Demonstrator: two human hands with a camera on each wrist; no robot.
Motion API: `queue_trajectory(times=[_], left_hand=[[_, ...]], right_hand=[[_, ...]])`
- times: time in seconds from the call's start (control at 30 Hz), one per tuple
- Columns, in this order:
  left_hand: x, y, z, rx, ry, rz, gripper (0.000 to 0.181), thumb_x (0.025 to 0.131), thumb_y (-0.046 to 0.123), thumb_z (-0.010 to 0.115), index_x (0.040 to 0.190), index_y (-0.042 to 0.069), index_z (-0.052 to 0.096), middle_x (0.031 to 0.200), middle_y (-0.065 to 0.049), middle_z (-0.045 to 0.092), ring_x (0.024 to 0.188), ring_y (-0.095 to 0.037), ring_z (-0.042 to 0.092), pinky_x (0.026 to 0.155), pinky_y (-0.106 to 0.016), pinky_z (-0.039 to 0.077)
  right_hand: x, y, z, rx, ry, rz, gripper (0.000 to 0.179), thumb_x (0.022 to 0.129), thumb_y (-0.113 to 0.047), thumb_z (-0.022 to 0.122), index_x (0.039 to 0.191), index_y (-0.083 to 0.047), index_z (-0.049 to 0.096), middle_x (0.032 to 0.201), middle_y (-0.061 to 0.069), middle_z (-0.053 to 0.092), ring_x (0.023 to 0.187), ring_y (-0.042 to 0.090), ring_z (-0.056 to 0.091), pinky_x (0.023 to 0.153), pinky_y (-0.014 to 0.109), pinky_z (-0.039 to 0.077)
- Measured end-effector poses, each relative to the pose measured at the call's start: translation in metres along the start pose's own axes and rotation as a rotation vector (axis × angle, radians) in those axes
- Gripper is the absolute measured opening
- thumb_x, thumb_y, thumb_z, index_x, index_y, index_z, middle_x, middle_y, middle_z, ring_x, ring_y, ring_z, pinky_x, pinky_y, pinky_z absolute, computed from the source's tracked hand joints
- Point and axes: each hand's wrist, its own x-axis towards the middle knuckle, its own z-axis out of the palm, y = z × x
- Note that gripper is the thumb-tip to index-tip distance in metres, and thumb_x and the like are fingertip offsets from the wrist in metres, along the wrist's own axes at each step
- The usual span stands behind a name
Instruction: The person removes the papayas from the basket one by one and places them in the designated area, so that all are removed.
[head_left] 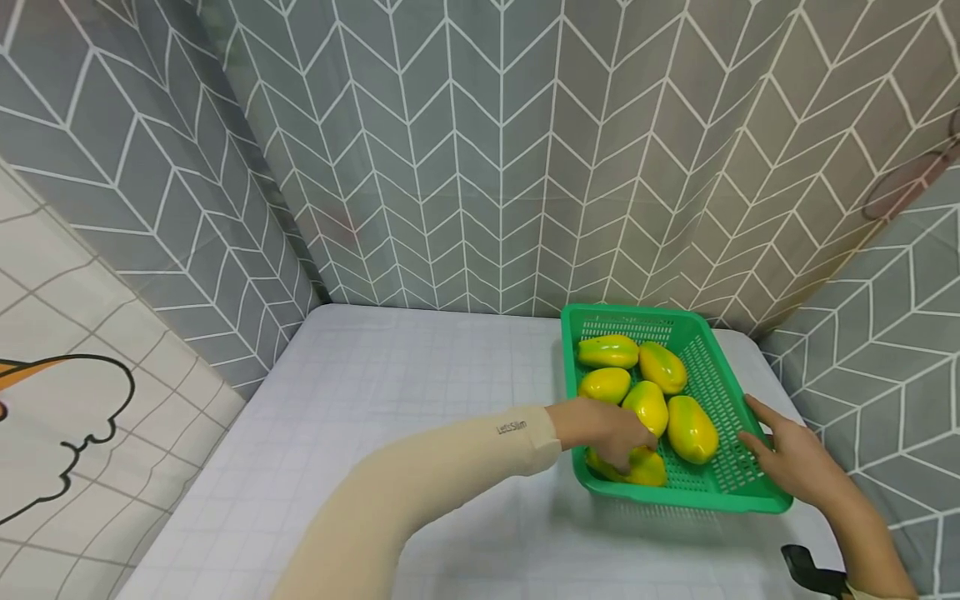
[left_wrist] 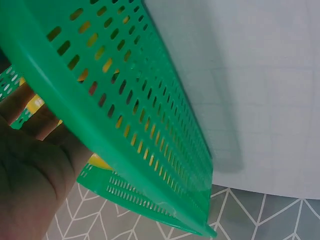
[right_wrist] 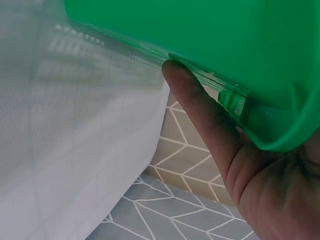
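Note:
A green plastic basket (head_left: 738, 383) holds several glossy yellow mangoes (head_left: 692, 429). My left hand (head_left: 611, 429) reaches over its left rim and grips a mango (head_left: 648, 468) at the near-left corner. In the left wrist view, the fingers (left_wrist: 42, 120) pass behind the basket wall (left_wrist: 135, 95); their tips are hidden. On the basket's right side, my right hand (head_left: 798, 458) holds the rim, thumb and forefinger spread apart. Up close in the right wrist view, one straight finger (right_wrist: 187, 87) lies along the basket's outside; the other fingers are hidden behind its corner.
The basket stands at the right end of a table with a white cloth (head_left: 420, 375). Grey chevron-patterned curtains (head_left: 480, 167) hang behind and at both sides. A black strap end (head_left: 810, 571) hangs by the right wrist.

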Motion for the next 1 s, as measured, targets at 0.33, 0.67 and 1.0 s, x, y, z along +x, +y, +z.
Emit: queue_trajectory(times=[0.33,0.67,1.0], left_hand=[[0.012,0.001,0.001,0.013,-0.023,-0.002,0.064,0.106,0.026,0.063,0.163,0.040,0.038,0.151,0.020,0.051,0.115,-0.001,0.050,0.094,-0.014,0.048],[0.020,0.005,0.005,-0.011,-0.004,-0.014,0.067,0.105,0.034,0.066,0.164,0.038,0.036,0.161,0.021,0.044,0.122,0.003,0.048,0.108,-0.013,0.043],[0.023,0.004,0.006,-0.021,-0.005,0.024,0.068,0.104,0.035,0.067,0.164,0.037,0.036,0.159,0.020,0.047,0.125,0.004,0.049,0.112,-0.014,0.042]], right_hand=[[0.001,0.002,0.000,0.011,-0.012,0.003,0.065,0.108,-0.014,0.057,0.155,0.021,0.027,0.147,0.052,0.040,0.110,0.059,0.068,0.063,0.027,0.049],[0.001,0.004,0.000,0.017,-0.017,0.010,0.066,0.109,-0.015,0.056,0.156,0.020,0.026,0.147,0.052,0.040,0.110,0.060,0.067,0.062,0.027,0.049],[0.000,0.002,0.001,0.008,-0.005,-0.004,0.065,0.108,-0.014,0.058,0.154,0.021,0.029,0.145,0.052,0.042,0.109,0.061,0.067,0.065,0.031,0.051]])
